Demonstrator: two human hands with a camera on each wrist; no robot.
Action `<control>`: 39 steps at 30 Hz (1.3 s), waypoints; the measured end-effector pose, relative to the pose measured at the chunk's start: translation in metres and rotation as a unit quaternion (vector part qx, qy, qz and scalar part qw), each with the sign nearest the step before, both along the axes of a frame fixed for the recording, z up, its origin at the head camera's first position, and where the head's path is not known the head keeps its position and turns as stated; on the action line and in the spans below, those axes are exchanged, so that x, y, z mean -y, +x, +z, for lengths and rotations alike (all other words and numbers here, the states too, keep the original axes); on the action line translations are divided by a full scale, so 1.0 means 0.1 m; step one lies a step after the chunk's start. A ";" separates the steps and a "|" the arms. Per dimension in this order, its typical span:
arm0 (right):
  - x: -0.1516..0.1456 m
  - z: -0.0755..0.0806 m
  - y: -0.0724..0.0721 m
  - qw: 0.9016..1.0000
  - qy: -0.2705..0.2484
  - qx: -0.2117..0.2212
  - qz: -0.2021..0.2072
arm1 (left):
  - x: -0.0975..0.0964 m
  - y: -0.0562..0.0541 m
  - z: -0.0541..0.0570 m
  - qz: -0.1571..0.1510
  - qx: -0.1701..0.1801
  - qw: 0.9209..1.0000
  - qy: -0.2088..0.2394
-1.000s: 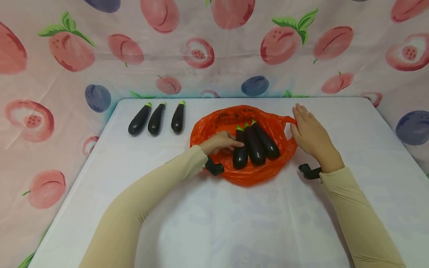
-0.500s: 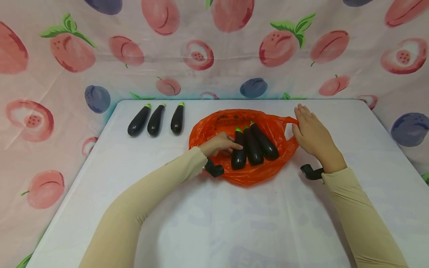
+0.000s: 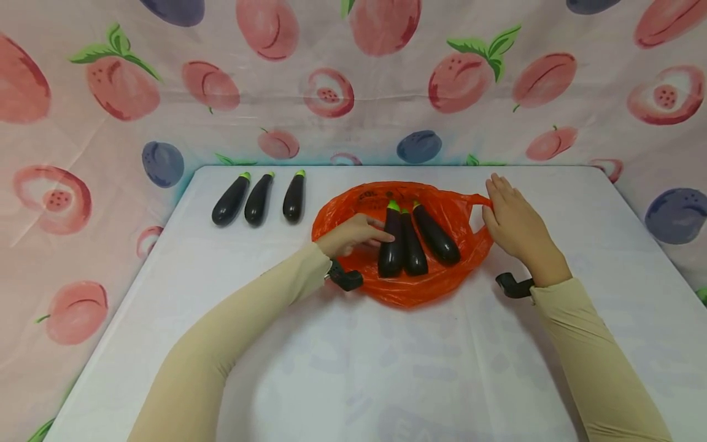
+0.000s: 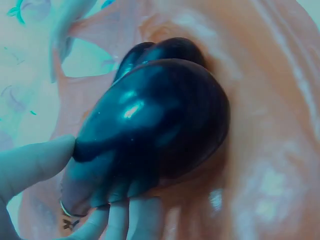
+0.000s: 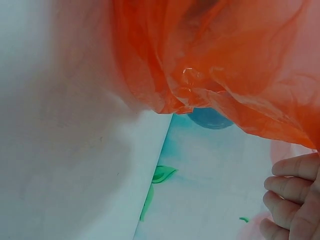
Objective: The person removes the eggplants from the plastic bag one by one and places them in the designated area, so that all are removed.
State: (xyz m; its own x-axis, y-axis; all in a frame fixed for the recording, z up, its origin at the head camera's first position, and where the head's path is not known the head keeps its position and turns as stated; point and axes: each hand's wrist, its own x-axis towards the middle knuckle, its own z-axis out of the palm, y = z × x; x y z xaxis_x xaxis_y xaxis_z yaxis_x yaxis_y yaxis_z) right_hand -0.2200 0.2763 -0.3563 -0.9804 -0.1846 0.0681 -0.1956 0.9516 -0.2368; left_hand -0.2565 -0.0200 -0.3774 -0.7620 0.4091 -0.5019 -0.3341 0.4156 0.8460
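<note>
In the head view an orange-red plastic bag (image 3: 397,298) lies spread on the white table. Three dark eggplants sit on it side by side, green stem ends pointing away. My left hand (image 3: 356,234) grips the leftmost eggplant (image 3: 391,252), thumb on one side and fingers on the other, as the left wrist view also shows. Beside it are the middle eggplant (image 3: 414,252) and the right eggplant (image 3: 436,234). My right hand (image 3: 516,224) stands at the bag's right side with straight fingers, the stretched bag handle (image 3: 477,199) running to its thumb side.
Three more eggplants lie apart at the table's back left: a left one (image 3: 231,201), a middle one (image 3: 258,199) and a right one (image 3: 294,197). A fruit-print cloth (image 3: 375,92) hangs behind the table (image 3: 359,368).
My left hand has shifted slightly left and away with the gripped eggplant. The middle eggplant has moved a little left, widening its gap to the right one. My right hand stays at the bag handle.
</note>
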 end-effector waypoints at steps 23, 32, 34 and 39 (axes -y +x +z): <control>0.02 0.00 0.01 1.000 0.001 -0.001 -0.001 | 0.30 0.00 0.49 0.010 -0.003 0.999 0.044; 0.01 0.03 0.02 1.000 0.006 0.003 0.001 | 0.51 0.09 0.56 -0.005 -0.032 0.999 0.041; 0.01 0.03 0.02 1.000 0.006 0.004 0.001 | 0.57 0.11 0.56 -0.007 -0.038 0.999 0.039; 0.00 0.03 0.02 1.000 0.004 0.004 0.000 | 0.78 0.18 0.56 0.001 -0.048 0.998 0.030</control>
State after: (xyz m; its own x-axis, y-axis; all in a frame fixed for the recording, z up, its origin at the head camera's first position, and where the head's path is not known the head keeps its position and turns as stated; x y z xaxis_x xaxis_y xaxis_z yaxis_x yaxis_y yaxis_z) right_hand -0.2178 0.2759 -0.3529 -0.9808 -0.1860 0.0577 -0.1944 0.9536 -0.2301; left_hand -0.2389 -0.0982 -0.3215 -0.8061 0.4342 -0.4021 -0.2517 0.3633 0.8970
